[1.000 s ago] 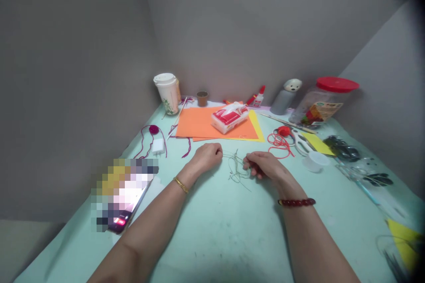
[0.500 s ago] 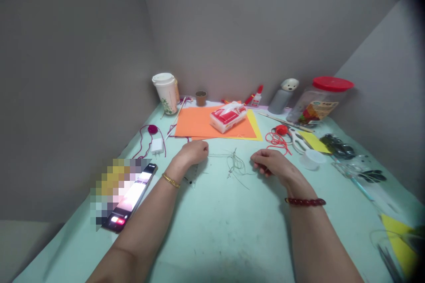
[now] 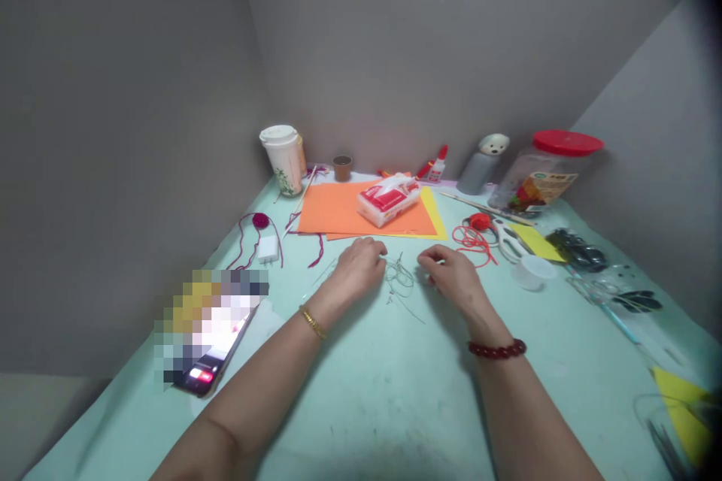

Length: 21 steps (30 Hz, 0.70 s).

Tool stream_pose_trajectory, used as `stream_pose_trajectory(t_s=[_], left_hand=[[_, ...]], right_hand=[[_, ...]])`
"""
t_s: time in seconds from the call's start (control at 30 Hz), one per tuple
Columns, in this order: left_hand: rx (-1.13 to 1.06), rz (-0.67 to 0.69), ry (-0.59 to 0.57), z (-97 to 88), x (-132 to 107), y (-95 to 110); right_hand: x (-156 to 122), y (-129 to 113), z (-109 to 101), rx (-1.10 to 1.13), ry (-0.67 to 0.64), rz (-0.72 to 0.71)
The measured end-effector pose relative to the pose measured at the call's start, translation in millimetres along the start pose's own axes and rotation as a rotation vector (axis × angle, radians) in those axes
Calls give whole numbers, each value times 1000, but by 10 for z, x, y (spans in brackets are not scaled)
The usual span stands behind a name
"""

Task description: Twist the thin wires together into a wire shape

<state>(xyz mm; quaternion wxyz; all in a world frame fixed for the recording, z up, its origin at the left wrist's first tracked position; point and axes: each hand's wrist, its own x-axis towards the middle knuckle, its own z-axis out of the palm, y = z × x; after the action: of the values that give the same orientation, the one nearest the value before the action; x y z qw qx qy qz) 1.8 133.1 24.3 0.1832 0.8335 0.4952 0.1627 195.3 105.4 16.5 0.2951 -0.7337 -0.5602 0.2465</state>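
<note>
A loose tangle of thin pale-green thread (image 3: 400, 279) lies on the table between my two hands, one end trailing towards me. My left hand (image 3: 361, 269) is just left of the tangle with its fingers curled, closed on a strand too fine to follow clearly. To the right of the loops, my right hand (image 3: 454, 278) has thumb and forefinger pinched together. Whatever sits in that pinch is too thin to make out.
Orange paper (image 3: 330, 207) with a tissue pack (image 3: 389, 199) lies ahead. A phone (image 3: 219, 349) rests at the left. Red yarn (image 3: 479, 222), scissors (image 3: 511, 240) and a small clear cup (image 3: 533, 272) are at the right, before a red-lidded jar (image 3: 535, 180).
My left hand has moved right, from some way off up to the tangle. My right hand has shifted slightly left, closer to it. Dark-red yarn behind my left hand now shows more.
</note>
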Motion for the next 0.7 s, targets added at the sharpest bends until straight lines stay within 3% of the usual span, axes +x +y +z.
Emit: stream_pose_trajectory(t_s=[0.13, 0.23, 0.47, 0.7], left_hand=[[23, 36, 39, 306, 81, 14], [9, 48, 57, 355, 121, -23], [-46, 28, -4, 118, 80, -86], [-7, -24, -234, -144, -13, -112]], right_hand=[[-9, -49, 210, -20, -81, -46], [-6, -50, 235, -71, -110, -68], [-18, -18, 174, 12, -195, -10], [-51, -55, 157, 81, -229, 65]])
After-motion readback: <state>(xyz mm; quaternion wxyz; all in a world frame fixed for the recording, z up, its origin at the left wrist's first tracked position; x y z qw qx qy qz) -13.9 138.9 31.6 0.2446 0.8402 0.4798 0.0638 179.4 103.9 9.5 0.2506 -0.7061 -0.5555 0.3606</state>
